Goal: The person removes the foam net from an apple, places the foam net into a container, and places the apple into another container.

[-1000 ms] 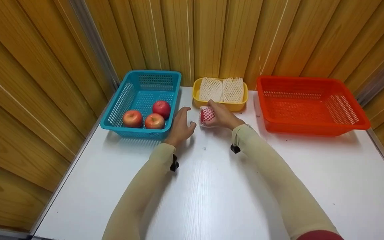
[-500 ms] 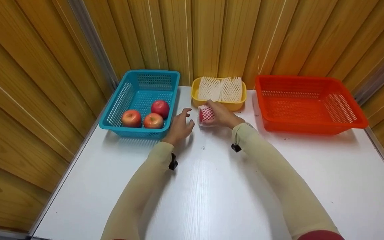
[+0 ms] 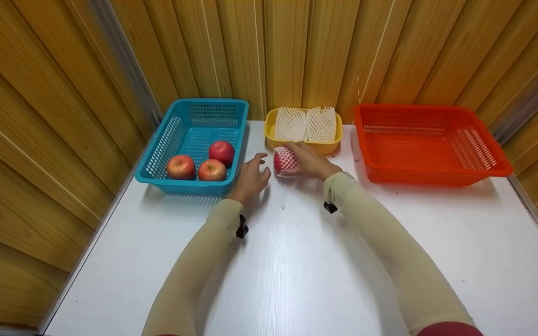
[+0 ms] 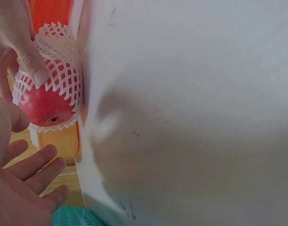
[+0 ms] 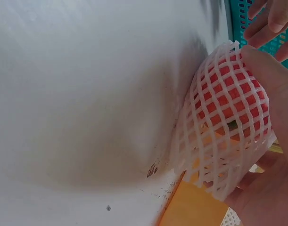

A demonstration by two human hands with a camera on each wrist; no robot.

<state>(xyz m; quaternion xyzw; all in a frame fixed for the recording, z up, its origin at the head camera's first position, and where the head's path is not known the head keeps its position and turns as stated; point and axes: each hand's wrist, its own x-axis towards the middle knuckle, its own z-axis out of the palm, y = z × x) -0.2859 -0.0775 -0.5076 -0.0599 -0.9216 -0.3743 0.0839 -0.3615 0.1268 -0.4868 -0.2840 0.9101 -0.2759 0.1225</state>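
Observation:
In the head view, my right hand (image 3: 312, 162) grips a red apple (image 3: 279, 162) dressed in a white foam net sleeve (image 3: 290, 158), just in front of the yellow basket. The left wrist view shows the apple's bare end (image 4: 47, 106) poking out of the net, with the right thumb lying on the mesh. Loose mesh (image 5: 200, 157) extends past the apple's other end in the right wrist view. My left hand (image 3: 250, 179) is beside the blue basket, fingers spread and slightly bent, holding nothing. A small gap separates it from the apple.
Several apples, among them a red one (image 3: 221, 153), lie in the blue basket (image 3: 182, 187) at left. Two flat foam nets (image 3: 321, 125) rest in the yellow basket (image 3: 327, 148). An orange-red basket (image 3: 418, 177) stands right. Wooden panels (image 3: 283, 51) back the white table (image 3: 278, 261).
More bare red now shows on the apple's left side, where white net covered it before. Both hands stay in nearly the same place. The head view has shifted slightly.

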